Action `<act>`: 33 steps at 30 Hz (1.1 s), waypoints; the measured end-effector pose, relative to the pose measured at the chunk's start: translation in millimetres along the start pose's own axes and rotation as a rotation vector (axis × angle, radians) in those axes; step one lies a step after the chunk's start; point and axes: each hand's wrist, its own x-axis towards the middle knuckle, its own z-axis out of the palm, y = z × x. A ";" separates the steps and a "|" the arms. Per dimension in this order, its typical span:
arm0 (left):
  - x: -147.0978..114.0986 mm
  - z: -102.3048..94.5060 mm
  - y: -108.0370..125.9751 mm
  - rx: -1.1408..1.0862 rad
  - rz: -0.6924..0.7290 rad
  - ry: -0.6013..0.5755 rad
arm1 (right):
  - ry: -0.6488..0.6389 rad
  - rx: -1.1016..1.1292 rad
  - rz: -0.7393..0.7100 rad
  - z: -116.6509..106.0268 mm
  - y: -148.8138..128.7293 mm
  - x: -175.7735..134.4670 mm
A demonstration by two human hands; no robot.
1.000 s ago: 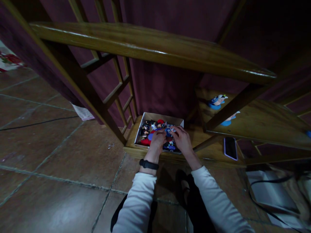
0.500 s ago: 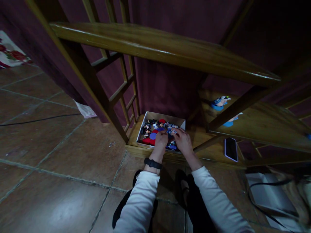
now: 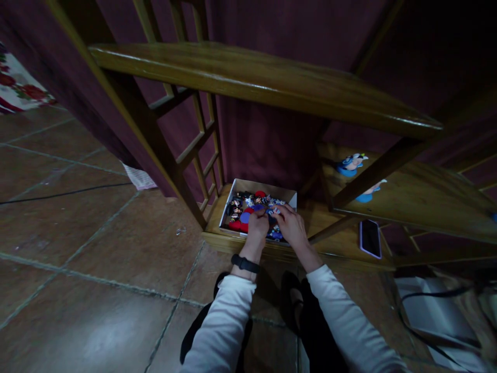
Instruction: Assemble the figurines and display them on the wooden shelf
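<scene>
A shallow white cardboard box (image 3: 224, 213) sits on the low wooden shelf, holding several small toy figurines (image 3: 235, 211) in black, red, white and blue. Over its right half, both my hands come close together. My left hand (image 3: 258, 226), with a black band on the wrist, is closed, and its fingertips are hidden from me. My right hand (image 3: 292, 224) has its fingers bent around a small blue-and-white figurine (image 3: 275, 211). Red pieces with round purple tops (image 3: 245, 217) lie just left of my left hand.
A wooden shelf board (image 3: 248, 72) crosses above the box, with a lattice side (image 3: 196, 145) at left. Two pale figurines on blue bases (image 3: 351, 165) stand on the right-hand shelf (image 3: 411, 199). A phone (image 3: 369, 238) lies below them. A dark cable (image 3: 66, 192) runs along the tiled floor.
The view has shifted very slightly. Both hands stay over the box in nearly the same pose, with only small finger movement.
</scene>
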 end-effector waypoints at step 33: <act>-1.6 -11.3 14.5 -0.033 -0.108 -0.020 | -0.040 0.428 0.135 3.4 19.5 7.5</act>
